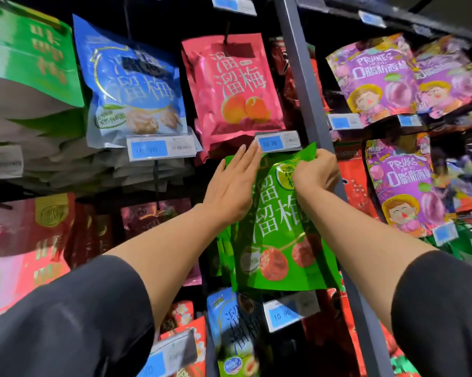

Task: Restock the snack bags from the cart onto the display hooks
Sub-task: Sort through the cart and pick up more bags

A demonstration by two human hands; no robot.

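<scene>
Your right hand (315, 170) is pinching the top edge of the green snack bag (278, 240), fingers curled tight around the upper right corner of it, right up against the grey upright post (308, 85) of the display rack. Your left hand (233, 186) is flat and spread, fingers straight, laid over the bag's upper left part with the fingertips reaching up to the price tag (277, 143) that reads 10.70. The bag hangs in the middle column of the rack, tilted a bit, directly under the pink bag (235, 93) with the orange fruit on it, and there look to be more green bags stacked behind it. Can't tell whether its hole is on a hook, your hands cover that bit. Left of the pink one hangs a blue bag (134, 85), and purple prune bags (376, 77) sit on the far side of the post. Below the green bag there's another blue price tag (290, 314).
</scene>
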